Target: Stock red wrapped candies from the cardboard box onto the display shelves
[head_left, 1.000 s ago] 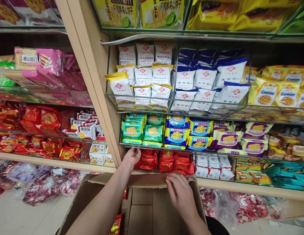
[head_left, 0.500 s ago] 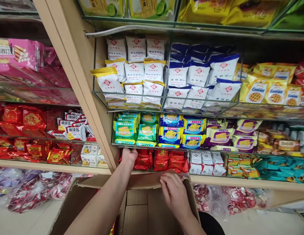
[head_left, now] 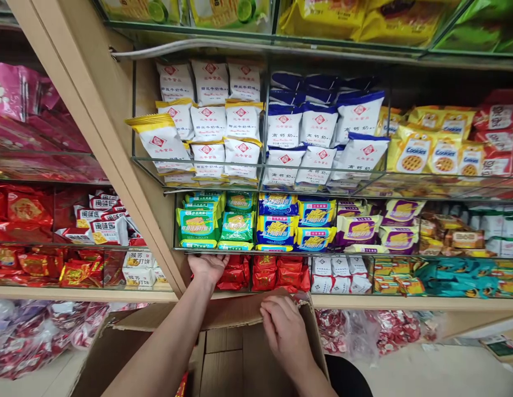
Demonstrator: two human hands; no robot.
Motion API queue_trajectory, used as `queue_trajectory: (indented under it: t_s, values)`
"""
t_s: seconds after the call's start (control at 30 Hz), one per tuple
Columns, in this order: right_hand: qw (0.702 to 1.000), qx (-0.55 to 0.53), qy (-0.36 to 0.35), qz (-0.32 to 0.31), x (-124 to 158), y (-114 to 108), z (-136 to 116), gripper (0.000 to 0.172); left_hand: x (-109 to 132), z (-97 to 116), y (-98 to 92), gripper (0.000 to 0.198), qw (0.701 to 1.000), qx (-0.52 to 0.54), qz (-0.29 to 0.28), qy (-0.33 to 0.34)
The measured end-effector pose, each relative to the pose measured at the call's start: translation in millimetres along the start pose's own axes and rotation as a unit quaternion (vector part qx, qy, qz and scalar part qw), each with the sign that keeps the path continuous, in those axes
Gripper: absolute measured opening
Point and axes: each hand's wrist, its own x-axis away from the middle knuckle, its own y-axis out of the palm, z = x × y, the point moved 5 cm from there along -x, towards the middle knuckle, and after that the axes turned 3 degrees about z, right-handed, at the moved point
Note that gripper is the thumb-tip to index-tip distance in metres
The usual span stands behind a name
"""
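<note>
My left hand [head_left: 209,269] is palm up at the lowest shelf, beneath the glass edge of the shelf above. It sits beside small red snack packets [head_left: 234,275]; the fingers look spread, though their tips are partly hidden, and I see nothing held. My right hand [head_left: 283,325] has its fingers curled over the front flap of an open cardboard box [head_left: 235,311]. Down inside the box, partly behind my left forearm, a bit of red and gold wrapping [head_left: 182,384] shows.
Green biscuit packs [head_left: 198,226] and blue-yellow packs [head_left: 277,229] fill the glass shelf just above. White packets [head_left: 207,121] stand higher up. A wooden upright [head_left: 103,138] divides the shelving at left. Bagged red packets [head_left: 33,336] lie on the floor.
The view has shifted slightly, so the shelves appear farther left. My left hand has turned more palm up and opened at the red packets. My right hand keeps its hold on the box.
</note>
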Motion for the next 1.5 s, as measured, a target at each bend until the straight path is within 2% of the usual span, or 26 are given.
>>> queue_trajectory:
  t_s: [0.2, 0.3, 0.57, 0.77, 0.83, 1.03, 1.27, 1.5]
  values:
    - [1.0, 0.005, -0.004, 0.009, -1.0, -0.4, -0.9, 0.012, -4.0, 1.0, 14.0, 0.038, 0.989, 0.066, -0.134, -0.017]
    - [1.0, 0.007, -0.002, 0.01, -1.6, -0.9, -0.9, 0.012, -5.3, 4.5, 16.6, 0.036, 0.981, 0.081, -0.173, -0.032]
    - [1.0, 0.012, -0.011, 0.015, -1.7, -2.7, -1.7, 0.013, -5.8, 7.9, 14.1, 0.036, 0.981, 0.094, -0.163, -0.043]
    - [1.0, 0.01, -0.01, 0.012, -1.6, -4.0, -3.1, 0.013, -3.2, 4.5, 13.6, 0.034, 0.977, 0.052, -0.183, -0.094]
    - [1.0, 0.012, -0.011, 0.013, -1.6, -4.9, -3.7, 0.013, -3.4, 5.0, 13.4, 0.034, 0.98, 0.048, -0.171, -0.089]
    - [1.0, 0.009, -0.014, 0.008, -2.0, -5.7, -3.8, 0.012, -12.3, 11.3, 13.8, 0.037, 0.991, 0.074, -0.108, 0.008]
    - [1.0, 0.016, -0.017, 0.005, 1.2, -4.3, -2.0, 0.012, -10.1, 9.0, 11.4, 0.037, 0.997, 0.042, -0.059, -0.009]
    - [1.0, 0.019, -0.02, 0.013, 1.0, -5.5, -2.9, 0.011, -6.9, 6.0, -5.4, 0.036, 0.998, -0.004, 0.052, -0.033]
